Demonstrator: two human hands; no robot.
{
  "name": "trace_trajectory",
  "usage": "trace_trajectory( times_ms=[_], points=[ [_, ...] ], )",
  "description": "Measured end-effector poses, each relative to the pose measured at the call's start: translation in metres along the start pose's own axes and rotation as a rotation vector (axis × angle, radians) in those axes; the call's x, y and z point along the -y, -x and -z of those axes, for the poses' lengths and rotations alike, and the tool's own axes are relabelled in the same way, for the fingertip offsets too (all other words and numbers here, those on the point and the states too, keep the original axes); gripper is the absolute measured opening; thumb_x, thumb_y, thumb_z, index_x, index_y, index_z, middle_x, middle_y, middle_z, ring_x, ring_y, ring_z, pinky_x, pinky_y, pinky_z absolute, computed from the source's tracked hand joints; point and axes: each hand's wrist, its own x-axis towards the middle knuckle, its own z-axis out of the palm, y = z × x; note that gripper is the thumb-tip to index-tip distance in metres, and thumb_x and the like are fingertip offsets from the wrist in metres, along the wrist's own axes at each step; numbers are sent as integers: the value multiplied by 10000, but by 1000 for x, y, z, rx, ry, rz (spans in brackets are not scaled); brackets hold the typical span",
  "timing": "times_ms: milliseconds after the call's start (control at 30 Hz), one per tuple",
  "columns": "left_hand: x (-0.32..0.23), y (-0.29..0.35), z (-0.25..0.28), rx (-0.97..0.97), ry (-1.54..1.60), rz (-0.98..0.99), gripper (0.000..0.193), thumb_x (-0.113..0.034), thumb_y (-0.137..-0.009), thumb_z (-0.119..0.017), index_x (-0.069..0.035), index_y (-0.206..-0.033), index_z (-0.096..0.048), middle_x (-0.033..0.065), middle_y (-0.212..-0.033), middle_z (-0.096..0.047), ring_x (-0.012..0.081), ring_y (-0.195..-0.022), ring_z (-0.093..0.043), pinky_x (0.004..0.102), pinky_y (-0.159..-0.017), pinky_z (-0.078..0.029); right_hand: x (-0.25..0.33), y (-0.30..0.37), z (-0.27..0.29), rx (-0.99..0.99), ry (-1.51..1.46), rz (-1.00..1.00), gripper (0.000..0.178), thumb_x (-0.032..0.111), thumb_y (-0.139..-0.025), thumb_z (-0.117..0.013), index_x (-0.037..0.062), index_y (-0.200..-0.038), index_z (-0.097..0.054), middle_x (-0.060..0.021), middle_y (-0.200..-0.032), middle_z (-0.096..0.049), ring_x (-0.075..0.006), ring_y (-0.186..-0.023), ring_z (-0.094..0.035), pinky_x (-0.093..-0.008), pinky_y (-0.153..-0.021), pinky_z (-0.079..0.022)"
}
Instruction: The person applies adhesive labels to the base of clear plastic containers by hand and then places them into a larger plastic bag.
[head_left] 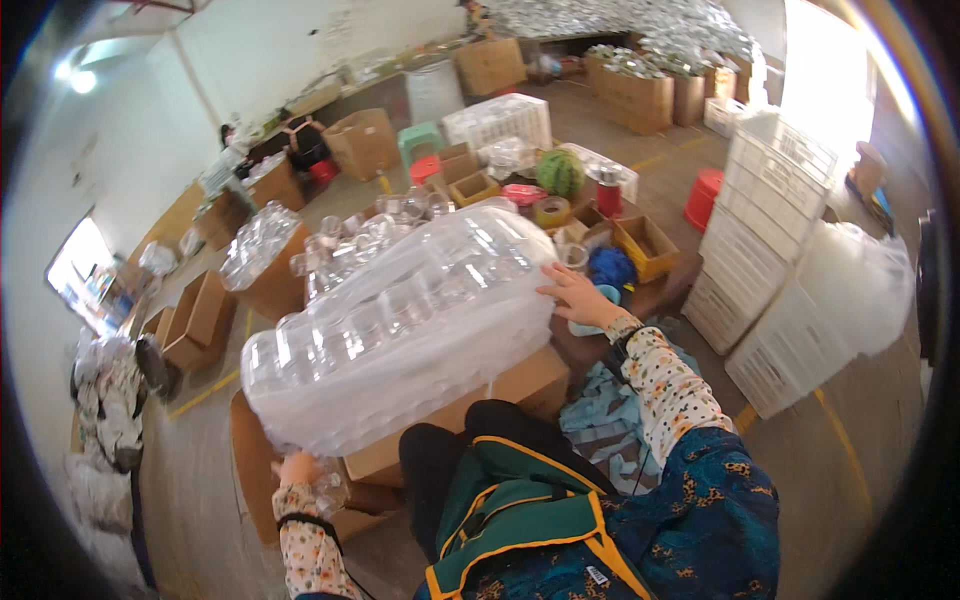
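A long pack of clear jars (pixel 400 305), wrapped in translucent plastic film, lies slanted across a cardboard box (pixel 520 385) before my knees. My right hand (pixel 582 300) rests on the pack's right end, fingers stretched out over the film. Below the pack's left end, my left hand (pixel 298 468) is at an open cardboard box (pixel 255 470), close beside a clear jar (pixel 330 490). Its fingers are partly hidden, so whether they grip anything does not show.
Loose clear jars (pixel 350 245) stand behind the pack. Beyond it are a watermelon (pixel 560 173), a tape roll (pixel 551 210) and a yellow box (pixel 645 248). White crates (pixel 745 230) are stacked at right, near a red bucket (pixel 704 196). Blue cloth scraps (pixel 605 415) lie beside my right knee.
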Motion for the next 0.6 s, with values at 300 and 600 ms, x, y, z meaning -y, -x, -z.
trace_trajectory(
  times_ms=[300,600],
  points=[
    [-26,61,-80,106,702,-156,455,-93,-773,-663,34,-1195,-550,158,-1025,-643,205,-926,-622,325,-768,-505,-109,56,-2,-218,-449,-486,208,113,-788,-599,4,-962,-633,-157,-859,-646,-292,-821,-622,-350,-747,-487],
    [-26,91,-147,343,804,57,524,-140,-807,-674,13,-1274,-493,162,-1065,-628,239,-952,-618,321,-800,-491,-83,128,-94,401,15,-688,329,298,-717,-709,120,-988,-650,-90,-1060,-552,-314,-1055,-491,-431,-838,-447]
  ],
)
